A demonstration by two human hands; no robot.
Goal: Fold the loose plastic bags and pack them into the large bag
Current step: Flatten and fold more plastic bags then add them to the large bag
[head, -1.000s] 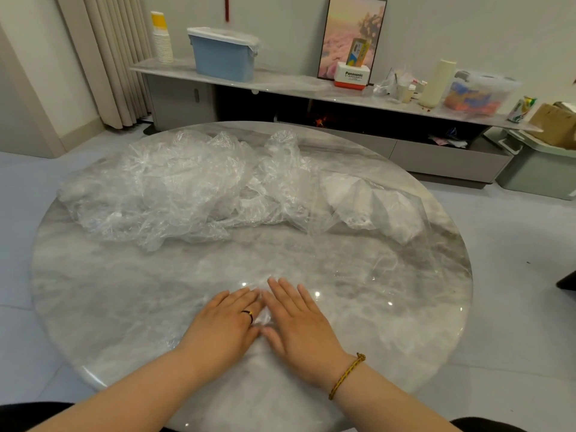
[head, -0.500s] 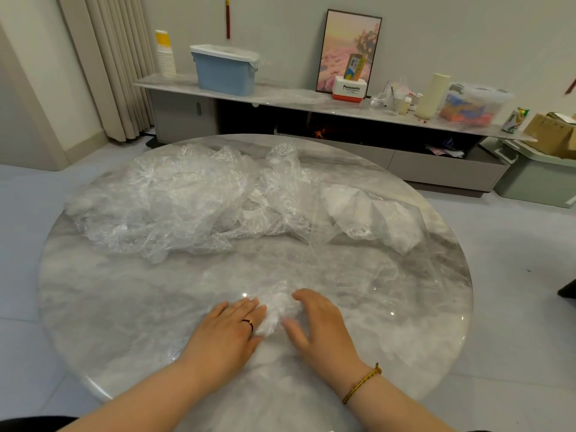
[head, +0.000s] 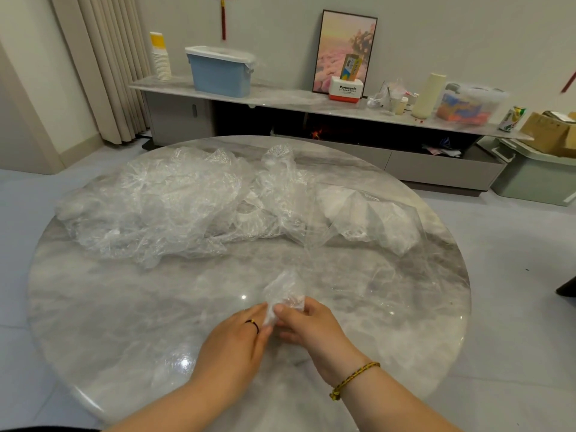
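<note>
A small folded clear plastic bag [head: 285, 296] stands up between my two hands near the front of the round marble table [head: 109, 307]. My left hand [head: 237, 344], with a dark ring, pinches its left edge. My right hand [head: 307, 325], with a yellow cord bracelet on the wrist, curls its fingers round the bag's right side. A heap of crumpled loose clear bags [head: 162, 204] lies across the far left and middle of the table. A large clear bag [head: 367, 219] with white folded bags inside lies at the far right, its mouth spread toward me.
Behind the table a low grey sideboard [head: 280, 98] carries a blue lidded bin [head: 219, 71], a stack of paper cups [head: 160, 57], a framed picture [head: 344, 51], a cream cylinder [head: 428, 92] and a clear box [head: 470, 102]. A green-grey crate [head: 536, 179] stands on the floor at right.
Both hands lay flat pressing the bag onto the table one second ago. They have since gathered it and lifted it upright, fingers now curled round it.
</note>
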